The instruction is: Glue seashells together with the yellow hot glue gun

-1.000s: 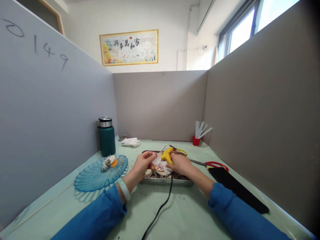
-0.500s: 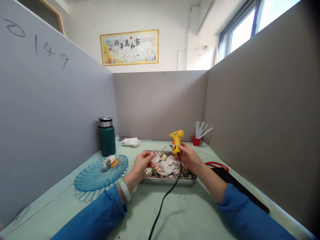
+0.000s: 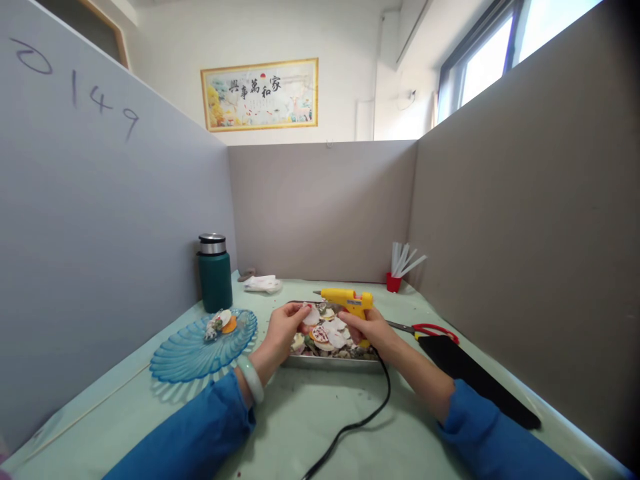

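Observation:
Pinched in the fingers of my left hand (image 3: pixel 286 328) is a pale, thin seashell (image 3: pixel 313 315). My right hand (image 3: pixel 371 328) grips a yellow hot glue gun (image 3: pixel 345 298) by its handle, its nozzle pointing left, a little beyond the shell and apart from it. A black cord (image 3: pixel 367 420) runs from the handle toward me. Under both hands lies a metal tray (image 3: pixel 330 362) heaped with mixed shells (image 3: pixel 337 337). To the left, a blue scalloped glass plate (image 3: pixel 185 353) bears a small cluster of shells (image 3: pixel 220 325), one of them orange.
A green bottle (image 3: pixel 215 277) stands behind the plate. White packets (image 3: pixel 263 285) lie at the back. On the right are a red cup (image 3: pixel 393 283) of white glue sticks (image 3: pixel 403 259), red-handled scissors (image 3: pixel 435 331) and a flat black object (image 3: pixel 475 377). Grey partitions (image 3: pixel 323 210) enclose the table.
The glue gun has swung from upright to level, its nozzle now pointing left, as my right hand turned and lowered. Its cord shifted right. My left hand has barely moved.

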`<state>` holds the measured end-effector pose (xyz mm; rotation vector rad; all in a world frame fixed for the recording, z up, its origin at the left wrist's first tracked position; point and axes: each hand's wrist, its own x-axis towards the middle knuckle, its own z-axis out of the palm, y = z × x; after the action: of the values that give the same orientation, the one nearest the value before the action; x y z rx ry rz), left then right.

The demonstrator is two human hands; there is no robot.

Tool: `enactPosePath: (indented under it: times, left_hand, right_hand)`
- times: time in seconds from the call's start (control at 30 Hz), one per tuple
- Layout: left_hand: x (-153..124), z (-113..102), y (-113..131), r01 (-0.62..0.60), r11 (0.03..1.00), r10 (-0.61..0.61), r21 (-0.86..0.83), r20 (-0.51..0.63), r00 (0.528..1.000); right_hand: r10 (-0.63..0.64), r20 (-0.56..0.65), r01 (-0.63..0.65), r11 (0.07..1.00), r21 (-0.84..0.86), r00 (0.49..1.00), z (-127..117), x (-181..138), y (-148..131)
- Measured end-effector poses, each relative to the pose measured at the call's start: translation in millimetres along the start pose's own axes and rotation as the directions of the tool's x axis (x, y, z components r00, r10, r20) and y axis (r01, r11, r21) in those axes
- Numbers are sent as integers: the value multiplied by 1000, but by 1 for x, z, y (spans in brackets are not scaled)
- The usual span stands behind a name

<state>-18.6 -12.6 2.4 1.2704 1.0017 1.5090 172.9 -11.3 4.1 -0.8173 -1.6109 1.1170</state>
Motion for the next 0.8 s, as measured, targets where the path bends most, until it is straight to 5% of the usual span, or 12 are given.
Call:
enactPosePath:
  times: [0.8]
  left_hand:
    - [-1,2,1,-6,1000,6,-18,-18,1000]
  right_hand:
    - [-34,51,42,982,-182,998,4,-3,0]
